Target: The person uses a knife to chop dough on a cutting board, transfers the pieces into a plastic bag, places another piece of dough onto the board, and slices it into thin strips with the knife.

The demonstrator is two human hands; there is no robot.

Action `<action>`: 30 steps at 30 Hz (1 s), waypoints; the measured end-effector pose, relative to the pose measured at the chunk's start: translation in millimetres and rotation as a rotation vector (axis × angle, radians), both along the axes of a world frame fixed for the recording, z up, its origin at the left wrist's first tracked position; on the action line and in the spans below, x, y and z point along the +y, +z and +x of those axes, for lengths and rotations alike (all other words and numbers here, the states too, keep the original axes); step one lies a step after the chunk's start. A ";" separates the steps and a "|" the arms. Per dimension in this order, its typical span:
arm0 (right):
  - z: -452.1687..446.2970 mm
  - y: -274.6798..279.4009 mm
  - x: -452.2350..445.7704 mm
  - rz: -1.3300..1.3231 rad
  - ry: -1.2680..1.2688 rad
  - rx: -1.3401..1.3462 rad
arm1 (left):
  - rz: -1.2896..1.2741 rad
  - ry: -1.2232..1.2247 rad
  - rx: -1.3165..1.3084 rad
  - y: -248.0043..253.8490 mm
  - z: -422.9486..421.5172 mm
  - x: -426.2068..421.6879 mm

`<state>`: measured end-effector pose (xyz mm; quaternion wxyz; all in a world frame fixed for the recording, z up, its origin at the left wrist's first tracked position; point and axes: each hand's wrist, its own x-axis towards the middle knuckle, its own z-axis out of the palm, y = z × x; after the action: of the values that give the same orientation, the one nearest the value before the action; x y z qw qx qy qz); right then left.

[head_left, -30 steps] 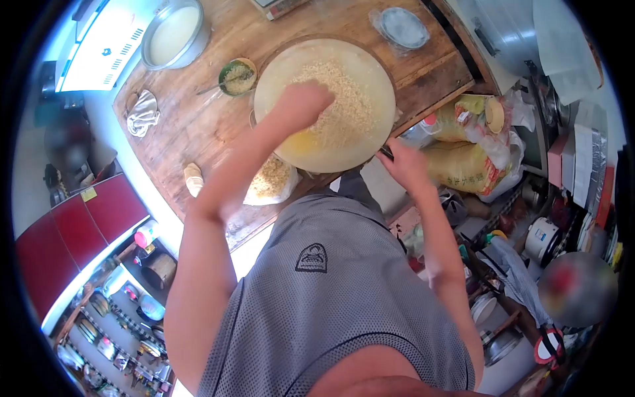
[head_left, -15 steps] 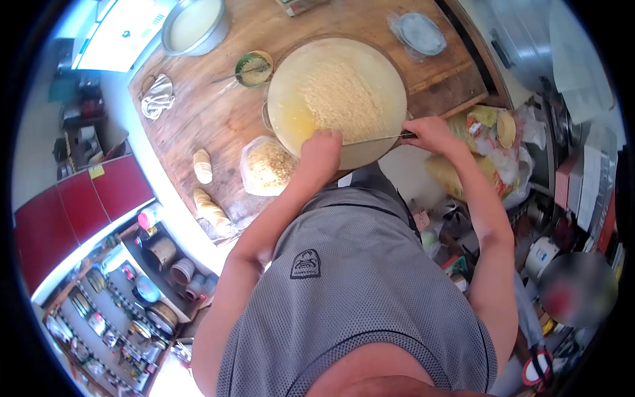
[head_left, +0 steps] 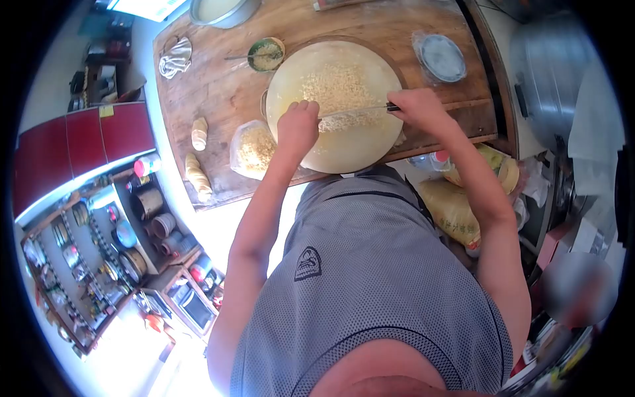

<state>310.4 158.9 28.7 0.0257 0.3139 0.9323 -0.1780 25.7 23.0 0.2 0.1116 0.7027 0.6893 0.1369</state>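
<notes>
On the round cutting board [head_left: 350, 155] lies a layer of finely chopped pale food [head_left: 336, 85], whose kind I cannot make out. A long-bladed knife [head_left: 357, 111] crosses it from side to side, with bits on both sides of the blade. My right hand [head_left: 422, 110] is closed around the dark handle at the board's right edge. At the other end, my left hand [head_left: 299, 126] is closed on the blade's tip end, over the board's left part; its fingertips are partly hidden. A plastic bag of yellowish crumbly food [head_left: 254, 151] rests left of the board.
Behind the board's left side stands a green bowl [head_left: 266, 55] with a spoon. Two twisted dough-like pieces [head_left: 197, 176] lie at the table's left. A large basin [head_left: 225, 12], a cloth [head_left: 175, 58] and a plastic-wrapped dish [head_left: 442, 58] sit further back. Sacks [head_left: 453, 208] stand below at right.
Both hands and the knife have moved away from my body, from the near edge of the chopped food to across it. Some bits now lie on the near side of the blade. My view has shifted.
</notes>
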 end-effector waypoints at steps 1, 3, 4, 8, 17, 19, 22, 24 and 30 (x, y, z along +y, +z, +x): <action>-0.5 -7.3 4.1 -0.001 0.018 0.001 | -0.001 0.018 0.001 -6.2 -1.1 5.2; -5.1 -20.3 3.9 -0.046 0.014 -0.050 | -0.002 -0.007 0.034 -11.0 0.4 7.0; -4.2 -16.5 6.4 -0.047 0.027 -0.049 | -0.003 0.006 0.036 -8.0 0.9 8.3; -7.9 -16.3 16.3 -0.047 0.029 -0.067 | -0.009 0.049 0.035 -7.7 -3.1 8.4; -24.1 -19.3 27.6 -0.016 0.043 -0.174 | -0.021 0.114 0.046 -17.3 -5.4 9.9; -22.2 -20.1 26.6 0.009 0.074 -0.211 | -0.043 0.128 0.051 -20.1 -0.7 8.0; -19.6 -5.4 29.1 -0.012 0.104 -0.155 | -0.049 0.146 0.038 -8.9 1.5 4.9; -22.9 7.1 38.0 0.031 0.067 -0.137 | -0.018 0.149 0.029 4.7 2.2 10.3; -23.2 -0.4 43.2 0.048 0.102 -0.134 | 0.005 0.162 0.065 -15.7 -0.5 16.7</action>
<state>287.2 202.1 28.3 0.0898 0.2776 0.9473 -0.1327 25.2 39.8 -15.5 0.0759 0.6490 0.7467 0.1241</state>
